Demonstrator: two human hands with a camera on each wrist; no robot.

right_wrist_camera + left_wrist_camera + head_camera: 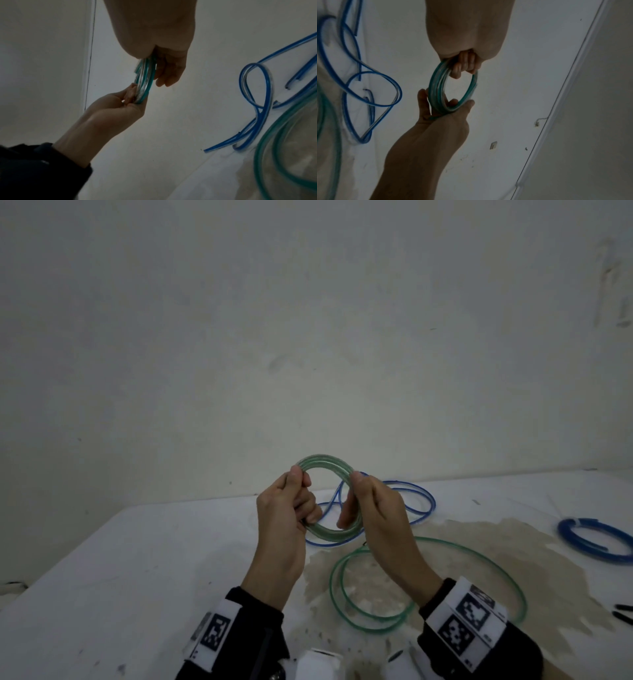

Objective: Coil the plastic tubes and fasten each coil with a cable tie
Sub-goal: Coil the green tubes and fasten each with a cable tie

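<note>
I hold a small coil of green tube [323, 461] upright above the white table [137, 577]. My left hand [301, 491] grips the coil's left side, thumb on top and fingers curled through the ring. My right hand [352, 501] pinches its right side between thumb and fingers. The rest of the green tube [428, 546] trails down in wide loose loops on the table under my right wrist. The left wrist view shows the left hand [465, 67] hooked through the coil [436, 83]. The right wrist view has the right hand [168, 73] on the coil [145, 81].
A loose blue tube [414, 494] sprawls behind the hands near the wall. A finished blue coil [596, 539] lies at the right edge. Black cable ties [623, 613] lie at the far right. A brown stain [513, 542] covers the table's right part.
</note>
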